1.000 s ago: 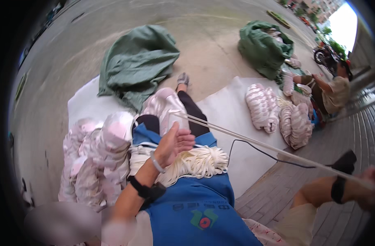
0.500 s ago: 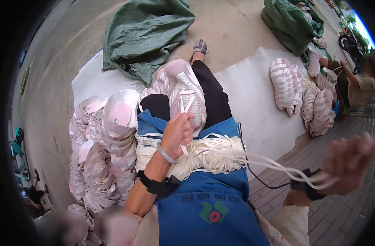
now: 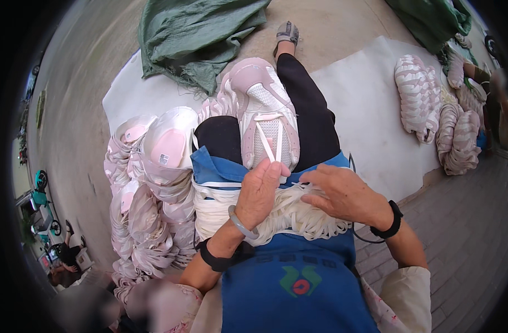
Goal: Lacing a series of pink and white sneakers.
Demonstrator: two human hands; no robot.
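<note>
Across my lap lies a pink and white sneaker upper, its mesh tongue facing up. A white shoelace passes through its lowest eyelets, and both strands run down in a V. My left hand is closed, pinching those strands together between thumb and fingers. Just to its right, my right hand hovers over the lace bundle with thumb and fingers apart; no lace shows clearly between them. A thick bundle of cream laces rests across the blue apron on my lap.
Nested stacks of pink and white shoe uppers stand close on my left. A green woven sack lies ahead on the floor. More stacked uppers sit at the right on a white sheet, near another person.
My right hand has come back from the far right, where it held long loops of lace, to beside my left hand. The two strands now stand apart in a V.
</note>
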